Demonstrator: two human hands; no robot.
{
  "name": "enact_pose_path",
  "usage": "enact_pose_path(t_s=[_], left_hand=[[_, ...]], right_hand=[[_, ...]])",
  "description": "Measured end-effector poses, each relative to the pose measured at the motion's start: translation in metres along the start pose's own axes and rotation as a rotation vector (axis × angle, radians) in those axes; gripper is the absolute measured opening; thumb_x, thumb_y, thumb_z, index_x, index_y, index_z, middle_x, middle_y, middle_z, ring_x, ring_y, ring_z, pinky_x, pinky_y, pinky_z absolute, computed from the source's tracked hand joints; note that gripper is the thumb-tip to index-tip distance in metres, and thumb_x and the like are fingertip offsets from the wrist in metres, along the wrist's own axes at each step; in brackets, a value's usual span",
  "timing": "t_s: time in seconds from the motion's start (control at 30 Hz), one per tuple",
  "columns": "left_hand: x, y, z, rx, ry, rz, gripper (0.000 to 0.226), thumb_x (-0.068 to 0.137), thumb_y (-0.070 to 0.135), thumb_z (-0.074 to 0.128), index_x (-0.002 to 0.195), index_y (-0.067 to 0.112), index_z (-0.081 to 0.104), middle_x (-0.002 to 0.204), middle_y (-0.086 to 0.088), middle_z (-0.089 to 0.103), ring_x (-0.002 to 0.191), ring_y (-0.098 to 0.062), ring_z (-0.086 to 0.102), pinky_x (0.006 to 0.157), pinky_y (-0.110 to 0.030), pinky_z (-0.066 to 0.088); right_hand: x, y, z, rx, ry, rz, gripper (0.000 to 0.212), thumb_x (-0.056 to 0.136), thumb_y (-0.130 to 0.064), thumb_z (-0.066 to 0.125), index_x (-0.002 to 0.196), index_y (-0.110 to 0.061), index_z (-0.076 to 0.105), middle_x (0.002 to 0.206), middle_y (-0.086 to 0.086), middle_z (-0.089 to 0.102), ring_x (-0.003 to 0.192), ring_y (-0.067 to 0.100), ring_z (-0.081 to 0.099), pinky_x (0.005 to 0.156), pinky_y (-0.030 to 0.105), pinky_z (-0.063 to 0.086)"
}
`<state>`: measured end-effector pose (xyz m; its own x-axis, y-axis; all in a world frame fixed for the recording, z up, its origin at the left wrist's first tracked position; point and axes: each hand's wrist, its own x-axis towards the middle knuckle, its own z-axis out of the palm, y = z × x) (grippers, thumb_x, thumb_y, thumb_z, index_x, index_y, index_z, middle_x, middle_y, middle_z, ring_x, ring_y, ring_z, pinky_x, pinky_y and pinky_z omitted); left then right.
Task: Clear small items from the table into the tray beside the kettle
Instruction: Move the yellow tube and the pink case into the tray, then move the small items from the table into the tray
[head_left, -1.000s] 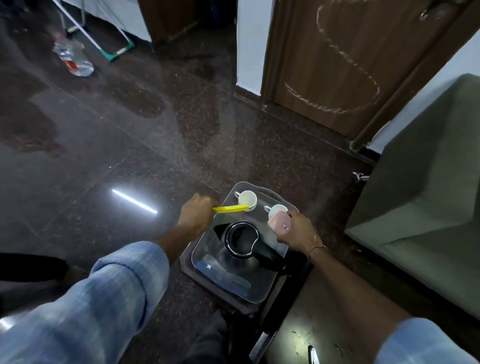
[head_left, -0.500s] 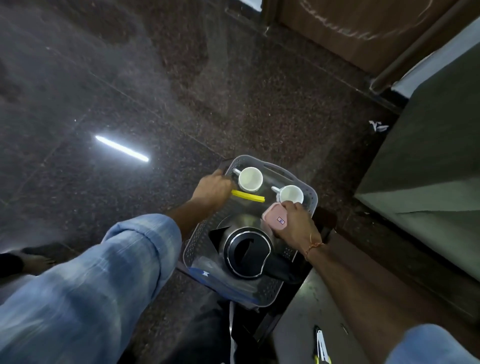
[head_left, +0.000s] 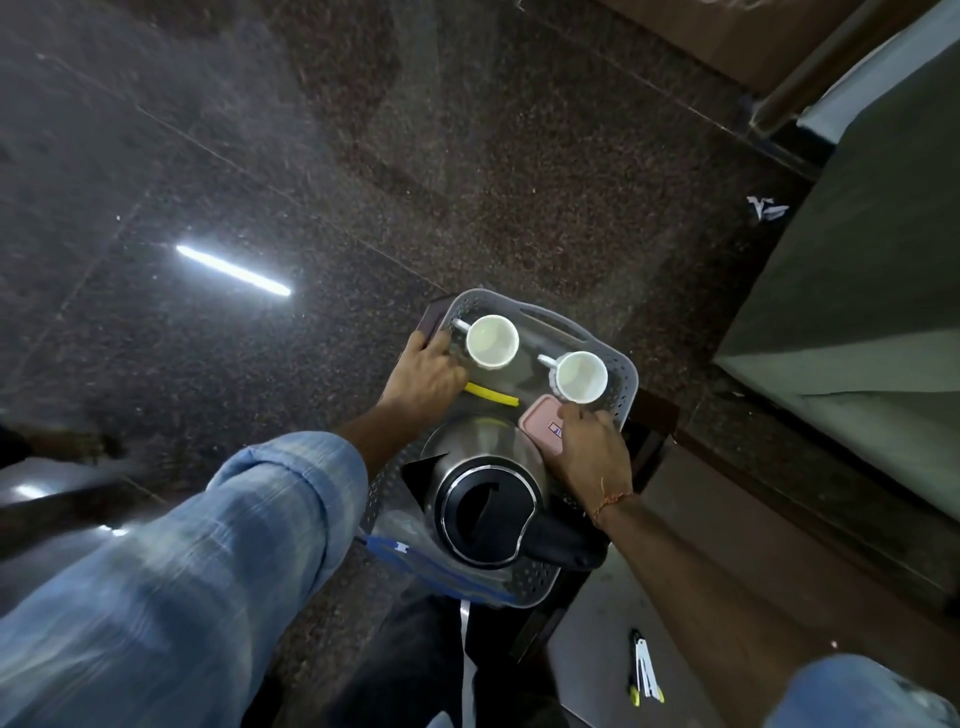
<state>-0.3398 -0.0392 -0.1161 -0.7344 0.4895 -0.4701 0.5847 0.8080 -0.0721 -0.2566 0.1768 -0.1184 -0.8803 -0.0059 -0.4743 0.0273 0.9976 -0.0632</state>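
Only a small blue-and-red label shows on the pink case (head_left: 540, 422), too blurred to read. Low in the centre of the frame, the grey perforated tray (head_left: 626, 375) holds a steel kettle (head_left: 485, 499) with a black lid, two empty white cups (head_left: 492, 341) (head_left: 580, 376), a yellow strip (head_left: 492, 394) and the case. The left hand (head_left: 423, 376) pinches the strip's end; the right hand (head_left: 589, 454) lies on the case, fingers curled around it. Nail clippers (head_left: 644, 667) lie on the table (head_left: 587, 649) at lower right.

Dark speckled granite floor (head_left: 467, 156), glossy, tube-light reflection (head_left: 232, 270) on it. Grey-green sofa (head_left: 872, 291) at right; brown wood, probably a door (head_left: 727, 36), top edge.
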Motion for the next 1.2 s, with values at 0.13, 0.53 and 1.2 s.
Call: enact_pose_path(t_s=[0.13, 0.53, 1.2], left_hand=[[-0.003, 0.002, 0.006, 0.002, 0.028, -0.003, 0.021, 0.094, 0.022, 0.045, 0.101, 0.023, 0.065, 0.106, 0.006, 0.066, 0.118, -0.023, 0.044, 0.092, -0.043, 0.034], [-0.039, 0.005, -0.058, 0.010, 0.187, -0.056, 0.032, 0.087, 0.014, 0.054, 0.115, 0.025, 0.064, 0.112, 0.001, 0.068, 0.109, -0.026, 0.052, 0.088, -0.041, 0.038], [-0.131, 0.267, -0.181, -0.025, 0.498, 0.162, 0.023, 0.095, 0.030, 0.052, 0.106, 0.015, 0.066, 0.110, -0.009, 0.068, 0.108, -0.033, 0.054, 0.088, -0.044, 0.042]], right_hand=[[-0.001, 0.001, 0.001, 0.005, 0.012, -0.012, 0.028, 0.092, -0.031, 0.055, 0.114, -0.014, 0.052, 0.110, 0.007, 0.065, 0.099, 0.026, 0.054, 0.087, 0.033, 0.042], [-0.077, 0.025, -0.051, 0.316, 0.147, 0.146, 0.042, 0.077, -0.032, 0.070, 0.113, -0.013, 0.058, 0.115, 0.013, 0.061, 0.108, 0.033, 0.053, 0.088, 0.040, 0.050], [-0.331, 0.246, -0.054, 0.554, 0.472, 0.455, 0.047, 0.081, -0.029, 0.068, 0.122, -0.010, 0.057, 0.120, 0.014, 0.059, 0.111, 0.033, 0.055, 0.092, 0.040, 0.051]])
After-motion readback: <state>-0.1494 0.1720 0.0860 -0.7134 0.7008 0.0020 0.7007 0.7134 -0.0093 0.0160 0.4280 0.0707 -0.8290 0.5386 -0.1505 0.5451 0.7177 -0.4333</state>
